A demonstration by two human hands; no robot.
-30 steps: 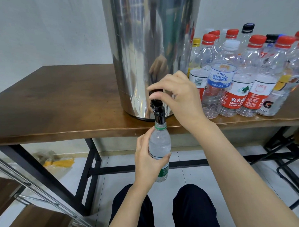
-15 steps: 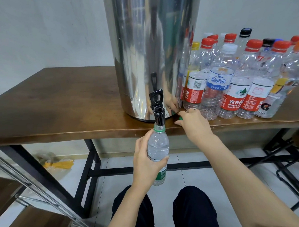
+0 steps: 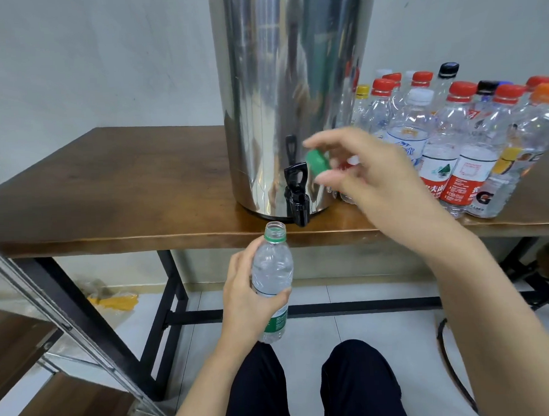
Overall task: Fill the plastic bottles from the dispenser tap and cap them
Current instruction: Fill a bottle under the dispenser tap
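Bottle: a clear plastic bottle (image 3: pixel 271 271) stands upright in the air, in front of the table edge and a little below it. Its mouth is uncapped, with a green ring on the neck. How high the water stands inside I cannot tell.
Left hand: the left hand (image 3: pixel 249 300) grips the bottle around its middle from the 9 o'clock side, fingers curled round it and the thumb on the front.
Tap: the black tap (image 3: pixel 298 203) is at 1 o'clock from the bottle mouth, near but apart. Its spout is beside the mouth, not over it.
Cap: a green cap (image 3: pixel 317 162) is further up at 1 o'clock, higher than the tap spout, in front of the steel wall.
Right hand: the right hand (image 3: pixel 369 175) pinches the cap between thumb and fingertips; the hand is a little blurred.
Dispenser: the tall steel dispenser (image 3: pixel 293 81) stands at 12 o'clock from the bottle, near the front edge.
Capped bottles: a group of capped bottles (image 3: pixel 453 143) stands upright at 3 o'clock from the dispenser, most with red caps, some white, black, yellow or orange.
Table: a brown wooden table (image 3: pixel 109 190) on black metal legs.
Knees: two knees in dark trousers (image 3: pixel 306 385) at 6 o'clock, over a pale tiled floor.
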